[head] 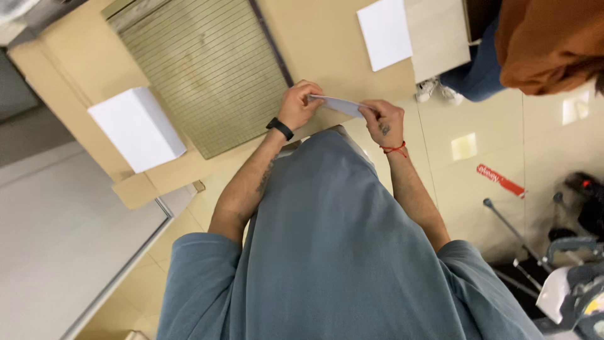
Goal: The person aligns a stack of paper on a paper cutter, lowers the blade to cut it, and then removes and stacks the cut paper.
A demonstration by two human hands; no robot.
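A small white sheet of paper point(340, 104) is held edge-on between both hands above the table's near edge. My left hand point(299, 106), with a black band on its wrist, pinches the paper's left end. My right hand point(383, 123), with a red string on its wrist, pinches the right end. A paper cutter with a green gridded board point(207, 69) lies on the beige table point(66, 69) just beyond my left hand.
A stack of white paper point(137, 128) rests on the table's left part, and another white sheet point(385, 33) lies at the far right. A person in an orange top and jeans point(541, 44) stands at the upper right. Metal stands point(516, 233) crowd the floor at right.
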